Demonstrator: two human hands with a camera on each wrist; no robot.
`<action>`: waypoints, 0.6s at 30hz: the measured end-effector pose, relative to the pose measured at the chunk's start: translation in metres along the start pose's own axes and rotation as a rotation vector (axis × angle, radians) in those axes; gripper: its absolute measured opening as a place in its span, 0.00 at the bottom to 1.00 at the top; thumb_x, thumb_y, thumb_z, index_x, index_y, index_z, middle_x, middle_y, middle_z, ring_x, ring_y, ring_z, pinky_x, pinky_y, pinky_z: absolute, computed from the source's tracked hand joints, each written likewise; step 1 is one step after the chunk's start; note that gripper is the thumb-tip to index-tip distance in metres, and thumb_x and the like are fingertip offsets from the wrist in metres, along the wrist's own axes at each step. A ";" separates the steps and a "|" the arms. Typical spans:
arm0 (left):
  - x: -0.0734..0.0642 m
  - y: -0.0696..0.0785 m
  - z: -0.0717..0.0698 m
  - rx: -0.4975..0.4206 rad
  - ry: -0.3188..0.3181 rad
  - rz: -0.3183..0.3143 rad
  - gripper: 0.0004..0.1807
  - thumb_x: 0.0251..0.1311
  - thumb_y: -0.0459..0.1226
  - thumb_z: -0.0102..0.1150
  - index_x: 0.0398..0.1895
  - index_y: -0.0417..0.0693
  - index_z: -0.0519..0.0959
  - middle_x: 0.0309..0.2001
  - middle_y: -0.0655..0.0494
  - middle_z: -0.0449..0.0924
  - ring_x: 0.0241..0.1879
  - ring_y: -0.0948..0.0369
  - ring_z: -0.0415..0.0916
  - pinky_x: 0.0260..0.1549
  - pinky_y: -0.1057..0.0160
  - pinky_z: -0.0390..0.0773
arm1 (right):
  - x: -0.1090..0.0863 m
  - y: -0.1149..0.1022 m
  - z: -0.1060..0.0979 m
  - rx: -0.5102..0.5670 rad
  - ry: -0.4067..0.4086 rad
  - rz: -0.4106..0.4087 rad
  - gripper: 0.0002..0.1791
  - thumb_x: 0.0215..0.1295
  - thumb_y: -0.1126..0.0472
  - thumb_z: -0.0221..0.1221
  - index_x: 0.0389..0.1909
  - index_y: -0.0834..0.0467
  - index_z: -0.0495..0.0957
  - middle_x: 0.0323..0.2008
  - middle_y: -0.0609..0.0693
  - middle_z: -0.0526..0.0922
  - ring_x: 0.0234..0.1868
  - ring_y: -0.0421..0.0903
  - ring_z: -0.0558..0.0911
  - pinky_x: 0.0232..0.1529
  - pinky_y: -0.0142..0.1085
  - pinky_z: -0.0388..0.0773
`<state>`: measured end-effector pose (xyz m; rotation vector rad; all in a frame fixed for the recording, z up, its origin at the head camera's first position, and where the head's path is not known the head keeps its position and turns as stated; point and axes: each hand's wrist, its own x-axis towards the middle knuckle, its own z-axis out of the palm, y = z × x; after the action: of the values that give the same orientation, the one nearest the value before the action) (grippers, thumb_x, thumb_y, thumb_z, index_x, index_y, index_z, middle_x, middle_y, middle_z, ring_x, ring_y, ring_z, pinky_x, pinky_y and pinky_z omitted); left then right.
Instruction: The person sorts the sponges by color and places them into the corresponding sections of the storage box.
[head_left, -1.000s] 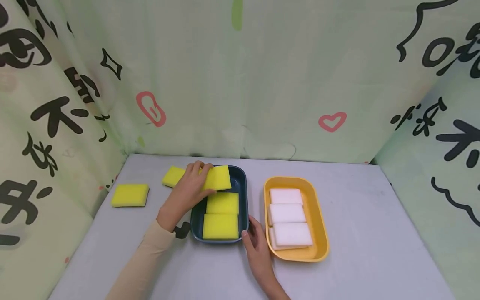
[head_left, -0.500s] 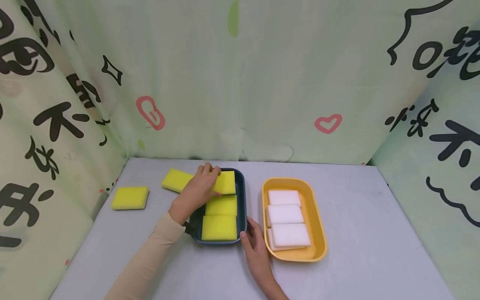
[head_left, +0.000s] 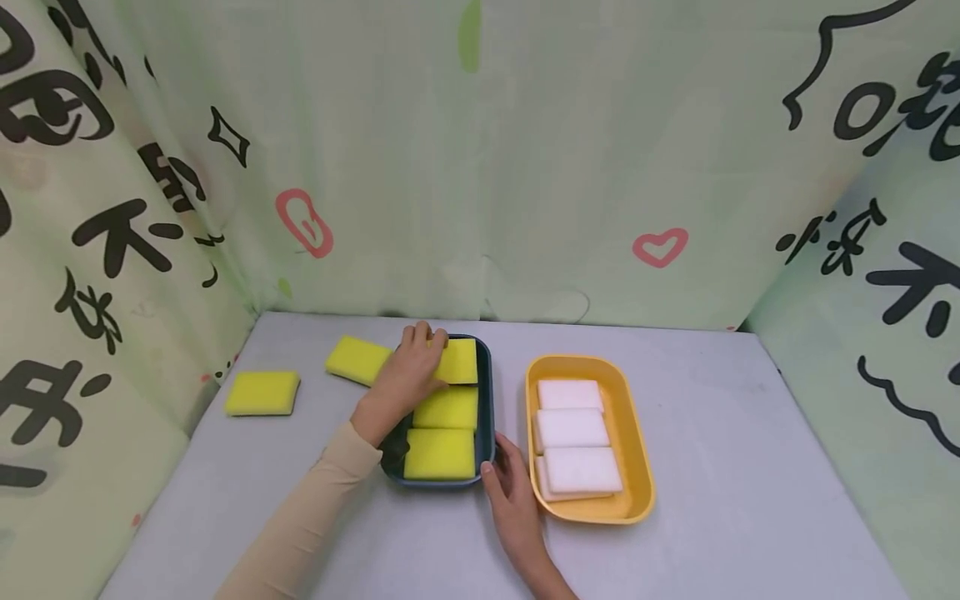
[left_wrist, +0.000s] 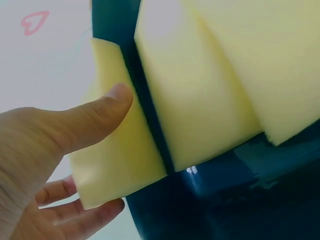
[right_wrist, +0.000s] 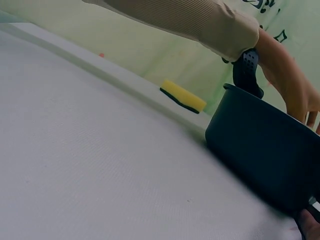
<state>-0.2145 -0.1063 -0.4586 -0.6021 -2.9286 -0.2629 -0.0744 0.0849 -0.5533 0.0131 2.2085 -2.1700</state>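
My left hand grips a yellow sponge at the far end of the dark blue tray. In the left wrist view, the thumb lies on top of this sponge and fingers show at its outer side. A narrow gap parts it from the neighbouring sponge. Two more yellow sponges lie in a row toward the tray's near end, slightly overlapping. My right hand touches the tray's near right corner from outside, thumb at the rim; its other fingers are partly hidden.
A yellow-orange tray holding several white sponges stands to the right. Left of the blue tray lie a tilted yellow sponge, partly behind the left hand, and another yellow sponge. Printed curtains surround the table.
My left hand has moved right and lowered the gripped sponge into the far end of the blue tray. The right hand stays at the tray's corner.
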 end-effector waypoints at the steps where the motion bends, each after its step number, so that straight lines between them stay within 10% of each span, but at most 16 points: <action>1: 0.000 0.000 0.000 0.003 0.004 0.004 0.35 0.54 0.44 0.80 0.56 0.41 0.69 0.53 0.39 0.68 0.53 0.44 0.68 0.47 0.56 0.84 | 0.000 0.000 0.000 -0.003 0.000 0.001 0.29 0.81 0.58 0.54 0.77 0.58 0.62 0.77 0.61 0.66 0.79 0.56 0.66 0.69 0.20 0.67; 18: 0.003 -0.004 0.017 0.084 0.097 0.056 0.35 0.53 0.45 0.81 0.52 0.41 0.67 0.52 0.39 0.68 0.52 0.45 0.66 0.45 0.58 0.82 | -0.001 -0.001 0.001 0.021 0.004 -0.008 0.30 0.80 0.60 0.55 0.77 0.61 0.61 0.77 0.63 0.65 0.79 0.57 0.64 0.67 0.16 0.67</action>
<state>-0.2209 -0.1048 -0.4753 -0.6392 -2.8093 -0.1567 -0.0734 0.0837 -0.5527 0.0103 2.1920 -2.1987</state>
